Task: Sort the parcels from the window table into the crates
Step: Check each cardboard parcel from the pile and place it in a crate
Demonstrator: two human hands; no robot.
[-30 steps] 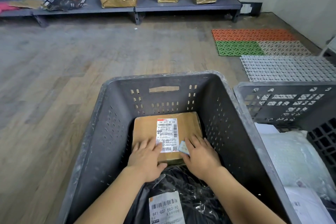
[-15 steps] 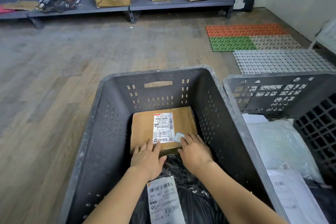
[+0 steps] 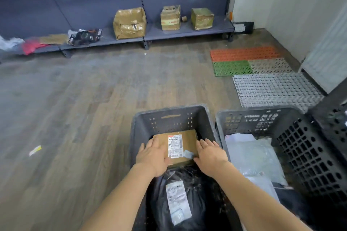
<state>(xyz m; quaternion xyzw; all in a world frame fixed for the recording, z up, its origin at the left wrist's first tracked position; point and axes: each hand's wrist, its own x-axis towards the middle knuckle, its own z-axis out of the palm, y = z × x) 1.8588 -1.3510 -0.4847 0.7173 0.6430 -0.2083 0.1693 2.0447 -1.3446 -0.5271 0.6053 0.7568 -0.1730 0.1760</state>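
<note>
A flat brown cardboard parcel [image 3: 187, 138] with a white label lies in the far end of a grey crate [image 3: 170, 117]. My left hand [image 3: 153, 155] hovers over its left edge and my right hand [image 3: 211, 154] over its right edge, fingers straight and spread, holding nothing. Whether they touch the parcel I cannot tell. A black plastic-wrapped parcel [image 3: 178, 199] with a white label fills the near end of the same crate, under my forearms.
A second grey crate [image 3: 262, 118] at the right holds white and clear bagged parcels [image 3: 251, 154]. A low shelf [image 3: 187, 32] along the far wall carries three taped cardboard boxes and loose bags. Coloured and white plastic grid mats [image 3: 249, 62] lie on the wooden floor.
My head has lifted and pulled back, so the crates look smaller. Both hands have slid apart from the parcel's near edge to its left and right sides.
</note>
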